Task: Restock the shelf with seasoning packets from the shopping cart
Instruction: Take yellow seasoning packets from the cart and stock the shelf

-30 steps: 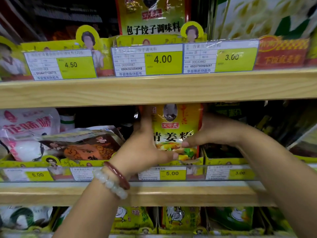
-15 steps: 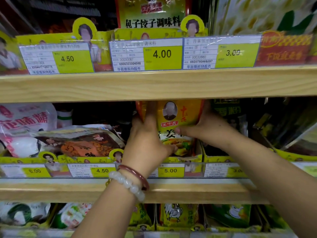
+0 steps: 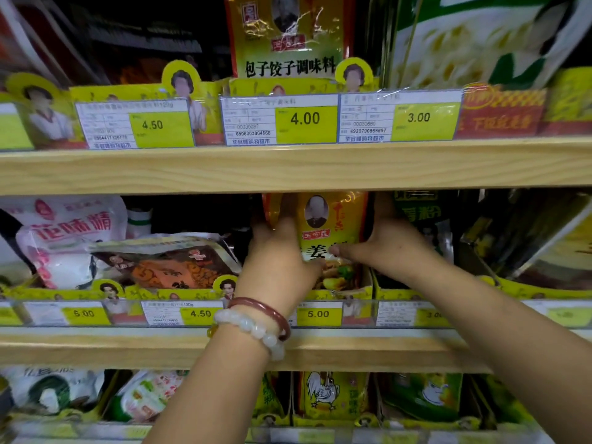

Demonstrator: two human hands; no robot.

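Observation:
A yellow ginger-powder seasoning packet point(image 3: 330, 225) stands upright in the yellow display box on the middle shelf point(image 3: 352, 347), above the 5.00 price tag. My left hand point(image 3: 278, 261), with two bracelets on the wrist, grips the packet's left edge, thumb across the front. My right hand point(image 3: 384, 241) holds its right edge, thumb pressed on the front. The packet's lower part is hidden behind both thumbs. The shopping cart is out of view.
A brown snack packet point(image 3: 166, 264) and a white pink-lettered bag point(image 3: 64, 232) lie left of my hands. Green packets point(image 3: 419, 216) stand to the right. The upper shelf board point(image 3: 288, 165) hangs close above the packet. Chicken-print packets point(image 3: 333, 395) fill the shelf below.
Both hands have pushed the yellow packet deeper and higher into the display box. The view has drawn closer to the shelf.

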